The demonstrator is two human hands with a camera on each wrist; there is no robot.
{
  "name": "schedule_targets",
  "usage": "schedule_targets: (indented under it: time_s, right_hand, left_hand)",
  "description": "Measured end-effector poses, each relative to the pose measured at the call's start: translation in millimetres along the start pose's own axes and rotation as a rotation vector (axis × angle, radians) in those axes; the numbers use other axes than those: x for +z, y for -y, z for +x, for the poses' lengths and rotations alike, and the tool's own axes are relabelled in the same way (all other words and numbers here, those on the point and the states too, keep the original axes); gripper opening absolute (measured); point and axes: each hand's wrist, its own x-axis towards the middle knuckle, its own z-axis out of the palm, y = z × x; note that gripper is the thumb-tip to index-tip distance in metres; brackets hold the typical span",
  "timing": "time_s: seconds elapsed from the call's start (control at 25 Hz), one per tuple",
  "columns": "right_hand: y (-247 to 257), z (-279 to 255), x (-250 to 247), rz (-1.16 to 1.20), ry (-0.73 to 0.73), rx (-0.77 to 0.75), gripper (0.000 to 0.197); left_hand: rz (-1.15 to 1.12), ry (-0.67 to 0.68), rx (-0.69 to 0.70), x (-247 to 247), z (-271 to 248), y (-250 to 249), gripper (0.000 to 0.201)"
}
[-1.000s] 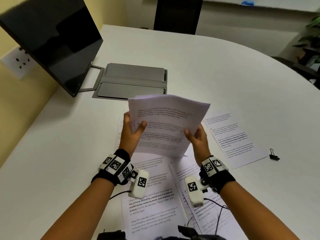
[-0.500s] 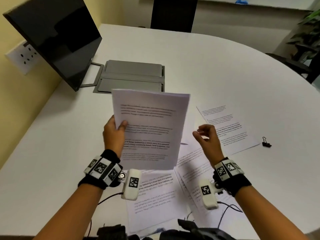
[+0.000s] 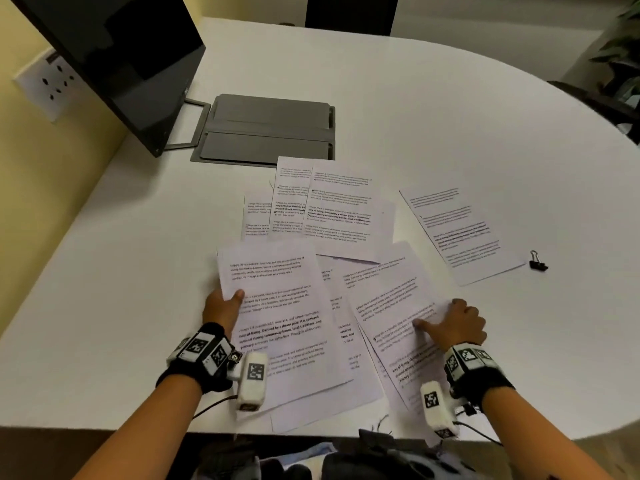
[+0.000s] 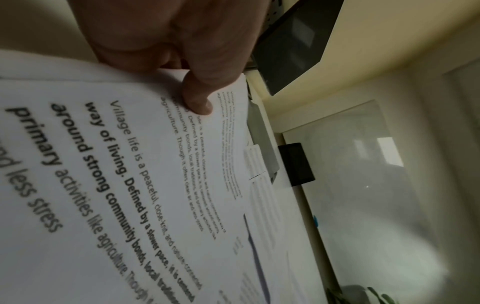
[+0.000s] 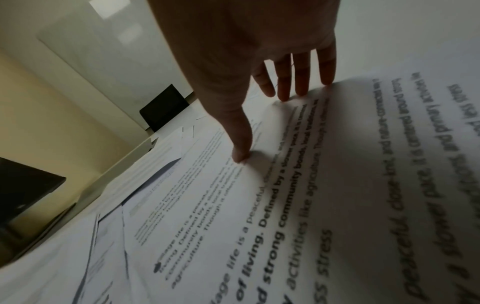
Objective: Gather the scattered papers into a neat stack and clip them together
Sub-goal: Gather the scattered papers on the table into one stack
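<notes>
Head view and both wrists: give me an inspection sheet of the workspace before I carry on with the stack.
Surface: white table, rounded far edge.
Job's things: printed sheets still scattered and overlapping; held stack near left; far group; lone sheet to the right; binder clip beside it, unused.
Clutter: grey folded stand behind the papers.
Grippers: left hand pinches the held stack, thumb on top; right hand presses a near-right sheet with straight fingers.
Cables: thin black wires from both wrist cameras at the near edge.
Surroundings: dark monitor, wall socket, black chair, plant.
</notes>
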Motion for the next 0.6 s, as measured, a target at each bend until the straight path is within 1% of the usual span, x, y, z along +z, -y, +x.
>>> schedule_targets:
  time_s: [0.08,0.2,0.24,0.32,0.4,0.48,0.56,0.6]
  right_hand:
    - [3.5,3.6,-1.0,-0.018,0.019,0.040,0.100]
    - [11.2,9.2,-3.2,0.028,0.073,0.100,0.108]
    - [14.5,8.3,-3.8,0.041,0.086,0.111,0.109]
    - [21.6,4.9,-4.2,0.087,0.091,0.119,0.106]
    - [27.6,-0.1,-4.4,0.165,0.095,0.130,0.099]
    - [31.0,-4.2,-4.5,0.233,0.112,0.136,0.087]
    - [31.2,-8.2,-7.2,0.301,0.097,0.130,0.063]
    - [30.7,-10.9,-9.9,0.343,0.069,0.125,0.050]
  left_hand:
    - [0.122,-0.029,-0.027,3.9,-1.3,6.8,0.029]
    - [0.448,-0.092,-0.032,13.7,-12.2,1.4,0.038]
    - [0.521,-0.103,-0.045,18.9,-18.1,-1.9,0.041]
    - [0.585,-0.113,-0.051,29.6,-29.4,-8.2,0.044]
    - [0.601,-0.113,-0.063,39.2,-36.3,-11.3,0.047]
    - [0.670,-0.112,-0.105,46.7,-42.3,-10.6,0.059]
    - [0.790,-0.104,-0.103,52.7,-49.6,-6.9,0.077]
    - [0.824,-0.106,-0.084,54.8,-52.3,-4.3,0.083]
